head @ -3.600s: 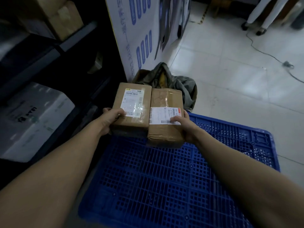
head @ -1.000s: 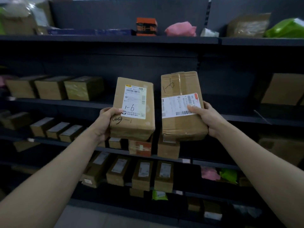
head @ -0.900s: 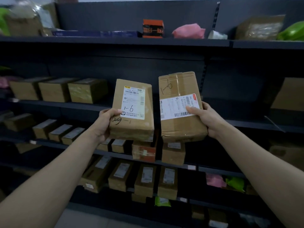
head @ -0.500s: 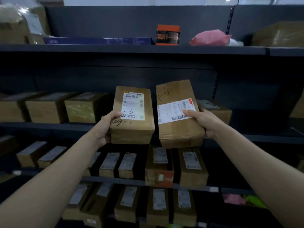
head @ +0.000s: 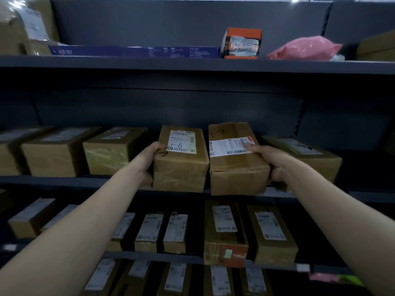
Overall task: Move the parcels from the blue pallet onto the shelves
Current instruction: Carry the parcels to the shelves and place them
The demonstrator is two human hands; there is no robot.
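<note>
Two brown cardboard parcels sit side by side at the front edge of the dark middle shelf [head: 70, 180]. My left hand [head: 147, 162] grips the left parcel [head: 180, 165], which has a white label marked "1-6". My right hand [head: 270, 162] grips the right parcel [head: 237, 165], thumb on its white barcode label. Both parcels lie flat in the gap between a yellowish taped box [head: 109, 152] and another brown box [head: 307, 154]. The blue pallet is out of view.
The top shelf [head: 192, 66] carries a long blue box [head: 132, 51], an orange box [head: 241, 43] and a pink bag [head: 305, 49]. Several labelled parcels fill the lower shelves [head: 226, 231]. More brown boxes line the middle shelf at the left [head: 49, 152].
I turned from the blue pallet to the shelves carrying both parcels. Over the last second my hands lowered them from tilted upright to flat on the middle shelf.
</note>
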